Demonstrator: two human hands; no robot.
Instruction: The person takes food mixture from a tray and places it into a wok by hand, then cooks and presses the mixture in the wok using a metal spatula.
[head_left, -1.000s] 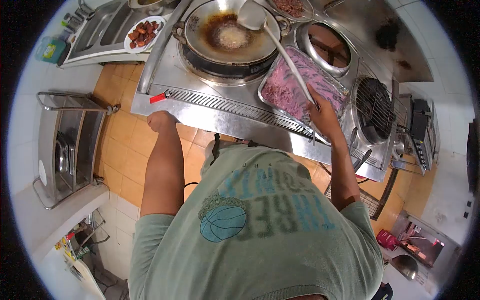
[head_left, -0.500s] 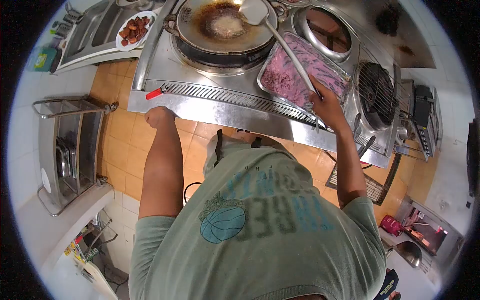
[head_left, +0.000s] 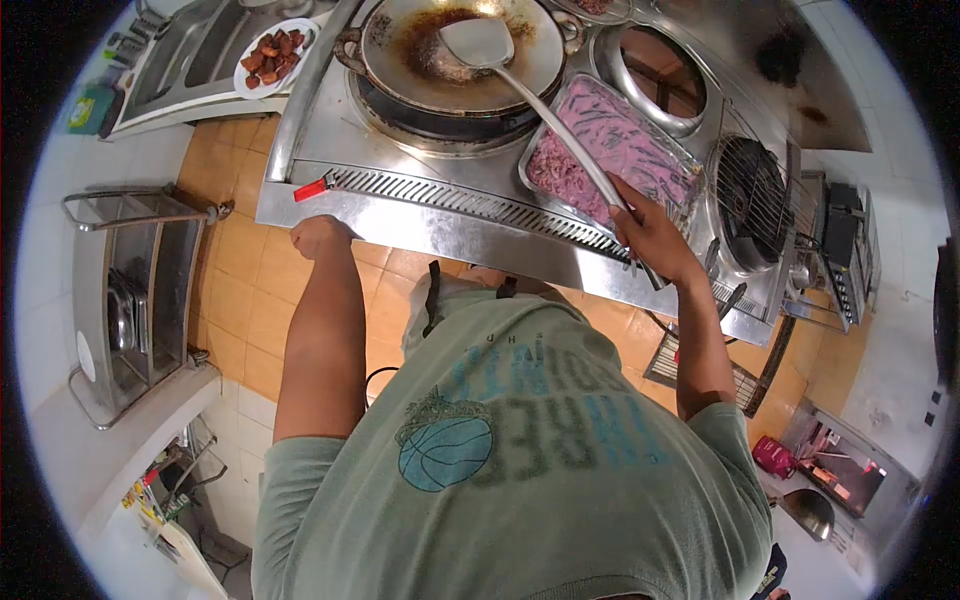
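Observation:
My right hand (head_left: 655,235) is closed around the long metal handle of a wok spatula (head_left: 480,44). The broad blade of the spatula is over the middle of a wok (head_left: 395,85), which sits on the stove; whether it touches the browned, oily bottom I cannot tell. Under the handle is a metal tray (head_left: 525,178) of pink, minced-looking food (head_left: 625,125). My left hand (head_left: 322,236) is curled at the stove's front edge, below a small red-handled object (head_left: 310,190); what its fingers hold, if anything, is hidden.
A white plate (head_left: 243,80) of browned chunks stands by the sink at left. Right of the wok are a round metal-rimmed opening (head_left: 660,70) and a wire grate (head_left: 750,190) over a burner. A slotted strip (head_left: 450,205) runs along the stove front. A metal rack (head_left: 150,300) stands left.
My right hand has drawn slightly down, and the spatula blade has moved from the wok's far right side to over its middle. My left hand stays at the stove edge.

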